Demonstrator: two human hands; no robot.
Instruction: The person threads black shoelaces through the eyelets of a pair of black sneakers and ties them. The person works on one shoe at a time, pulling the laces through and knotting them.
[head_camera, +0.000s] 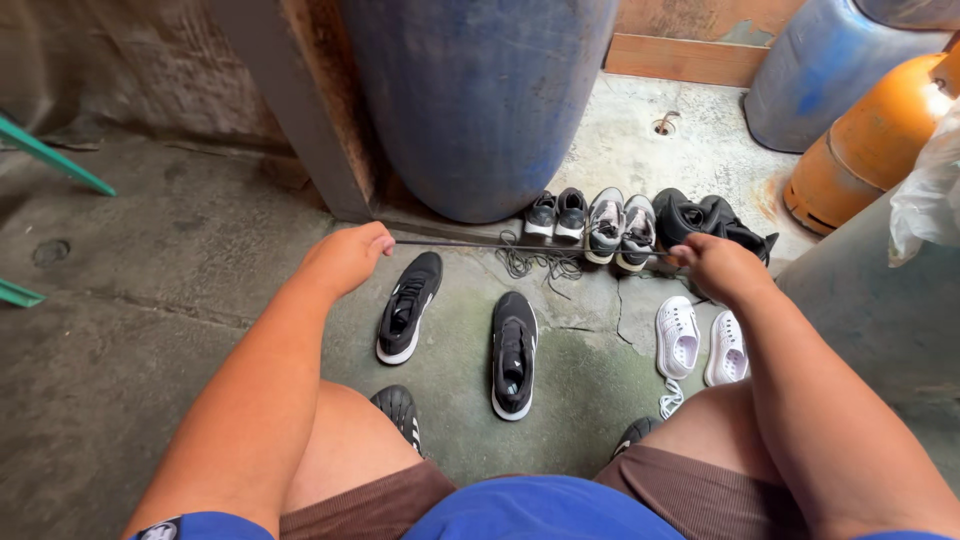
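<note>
I hold a black shoelace (520, 245) stretched tight between both hands. My left hand (347, 257) pinches one end at the left, my right hand (715, 266) pinches the other at the right. Below the lace, on the concrete floor, lie two black sneakers with white soles: one (408, 306) angled at the left, one (514, 353) straight in the middle, with no lace visible in it. A loose tangle of dark lace (540, 265) rests on the floor beyond them.
A big blue barrel (480, 100) stands ahead. Along its base sit a dark sneaker pair (556, 213), a grey pair (620, 228) and black shoes (710, 222). White perforated shoes (700, 343) lie right. An orange gas cylinder (860, 150) stands far right.
</note>
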